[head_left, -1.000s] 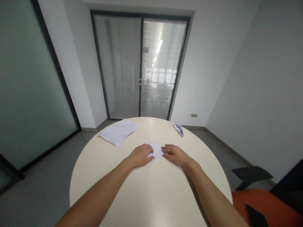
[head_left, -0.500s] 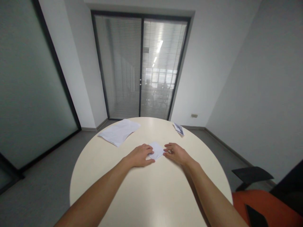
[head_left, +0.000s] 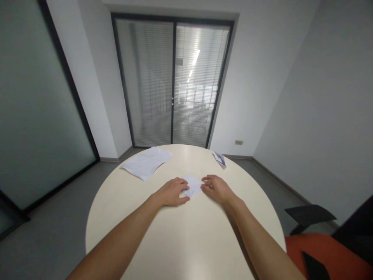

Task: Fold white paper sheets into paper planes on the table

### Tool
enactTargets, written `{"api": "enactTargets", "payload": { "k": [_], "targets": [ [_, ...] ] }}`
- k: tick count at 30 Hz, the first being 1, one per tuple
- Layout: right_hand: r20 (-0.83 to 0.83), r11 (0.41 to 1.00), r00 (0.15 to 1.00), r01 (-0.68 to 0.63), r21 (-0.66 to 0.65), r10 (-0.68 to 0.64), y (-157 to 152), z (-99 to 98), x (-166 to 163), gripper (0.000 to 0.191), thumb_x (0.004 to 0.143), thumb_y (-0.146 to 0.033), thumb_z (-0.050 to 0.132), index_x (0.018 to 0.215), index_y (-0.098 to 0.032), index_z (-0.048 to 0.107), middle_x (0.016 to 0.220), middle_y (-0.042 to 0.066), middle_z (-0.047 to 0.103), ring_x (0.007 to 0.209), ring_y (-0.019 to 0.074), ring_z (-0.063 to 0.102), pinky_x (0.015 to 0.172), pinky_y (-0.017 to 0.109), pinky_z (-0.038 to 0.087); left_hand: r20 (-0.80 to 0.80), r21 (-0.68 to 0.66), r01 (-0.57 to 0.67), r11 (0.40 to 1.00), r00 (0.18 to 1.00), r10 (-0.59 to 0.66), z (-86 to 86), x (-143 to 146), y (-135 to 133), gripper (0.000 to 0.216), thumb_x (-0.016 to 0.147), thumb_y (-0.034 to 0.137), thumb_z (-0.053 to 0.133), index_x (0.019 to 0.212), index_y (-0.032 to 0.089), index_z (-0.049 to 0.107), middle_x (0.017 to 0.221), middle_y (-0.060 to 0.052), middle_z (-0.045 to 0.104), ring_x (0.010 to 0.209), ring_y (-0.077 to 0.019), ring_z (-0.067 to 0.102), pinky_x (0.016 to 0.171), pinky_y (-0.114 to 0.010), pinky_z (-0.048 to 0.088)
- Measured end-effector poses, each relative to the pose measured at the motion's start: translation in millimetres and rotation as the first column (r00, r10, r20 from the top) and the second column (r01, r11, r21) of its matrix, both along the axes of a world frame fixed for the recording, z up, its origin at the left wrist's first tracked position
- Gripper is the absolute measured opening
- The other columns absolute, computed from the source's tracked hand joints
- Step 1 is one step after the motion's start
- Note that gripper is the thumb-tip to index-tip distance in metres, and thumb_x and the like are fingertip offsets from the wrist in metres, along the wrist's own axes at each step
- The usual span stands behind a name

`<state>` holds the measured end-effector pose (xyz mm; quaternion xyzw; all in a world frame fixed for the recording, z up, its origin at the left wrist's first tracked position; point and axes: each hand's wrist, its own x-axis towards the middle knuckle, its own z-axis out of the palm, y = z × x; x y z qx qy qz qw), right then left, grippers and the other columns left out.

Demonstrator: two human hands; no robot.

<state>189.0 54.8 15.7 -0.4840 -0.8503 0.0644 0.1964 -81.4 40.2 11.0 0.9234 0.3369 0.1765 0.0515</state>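
A small folded white paper lies flat on the round cream table, a bit beyond its middle. My left hand rests palm down on the paper's left part and presses it to the tabletop. My right hand sits at the paper's right edge, its fingertips touching that edge. Part of the paper is hidden under my left fingers.
A stack of white sheets lies at the table's far left. A small folded paper sits at the far right rim. An orange and black chair stands to the right. Glass sliding doors with blinds are behind the table.
My right hand has slid slightly along the paper's right edge, its fingers curling in a little. The left hand and the paper have stayed in place.
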Motion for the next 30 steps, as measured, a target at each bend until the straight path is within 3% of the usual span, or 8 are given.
{"api": "enactTargets", "payload": {
  "k": [7, 12, 16, 22, 30],
  "targets": [
    [0.018, 0.999, 0.999, 0.047, -0.021, -0.047, -0.7, 2.7, 4.4, 0.022, 0.086, -0.035, 0.062, 0.091, -0.026, 0.082, 0.118, 0.008, 0.073, 0.111, 0.0259, 0.065, 0.092, 0.035, 0.049, 0.001, -0.011, -0.015, 1.0, 1.0, 0.015, -0.9, 0.5, -0.4, 0.041, 0.088, 0.045, 0.061, 0.12, 0.02, 0.067, 0.13, -0.01, 0.062, 0.122, -0.0283, 0.054, 0.106, -0.041, 0.044],
    [0.06, 0.995, 0.994, 0.094, 0.023, -0.095, -4.3, 9.5, 0.2, 0.024, 0.086, -0.038, 0.063, 0.077, -0.024, 0.08, 0.111, 0.008, 0.075, 0.106, 0.0258, 0.066, 0.096, 0.035, 0.045, 0.004, -0.018, -0.01, 1.0, 1.0, 0.01, 0.0, 0.4, -0.7, 0.04, 0.088, 0.044, 0.061, 0.12, 0.021, 0.067, 0.131, -0.01, 0.062, 0.122, -0.0282, 0.054, 0.106, -0.041, 0.044],
    [0.068, 0.995, 0.994, 0.075, 0.071, -0.08, -6.9, 11.3, -11.6, 0.027, 0.091, -0.036, 0.057, 0.089, -0.022, 0.079, 0.104, 0.008, 0.076, 0.098, 0.0234, 0.067, 0.092, 0.031, 0.045, 0.003, -0.016, -0.007, 1.0, 1.0, 0.007, -0.1, 0.3, -0.4, 0.042, 0.088, 0.045, 0.061, 0.121, 0.02, 0.067, 0.131, -0.01, 0.062, 0.122, -0.028, 0.054, 0.107, -0.041, 0.043],
    [0.061, 0.991, 0.99, 0.129, -0.032, -0.127, -4.9, 3.6, -16.4, 0.024, 0.088, -0.034, 0.058, 0.087, -0.022, 0.079, 0.094, 0.007, 0.076, 0.081, 0.0203, 0.068, 0.071, 0.027, 0.046, -0.002, -0.022, -0.009, 1.0, 1.0, 0.008, -1.0, 0.8, -0.5, 0.041, 0.088, 0.045, 0.06, 0.12, 0.02, 0.067, 0.13, -0.01, 0.062, 0.123, -0.0283, 0.054, 0.107, -0.041, 0.043],
    [0.063, 0.982, 0.983, 0.176, -0.067, -0.172, -6.0, 9.0, -9.3, 0.023, 0.085, -0.035, 0.06, 0.081, -0.021, 0.078, 0.092, 0.009, 0.077, 0.08, 0.0207, 0.069, 0.069, 0.026, 0.045, 0.001, -0.023, -0.01, 1.0, 1.0, 0.01, -1.8, 0.2, -0.2, 0.04, 0.087, 0.041, 0.06, 0.121, 0.021, 0.067, 0.131, -0.009, 0.062, 0.123, -0.0285, 0.054, 0.107, -0.042, 0.043]
  ]
}}
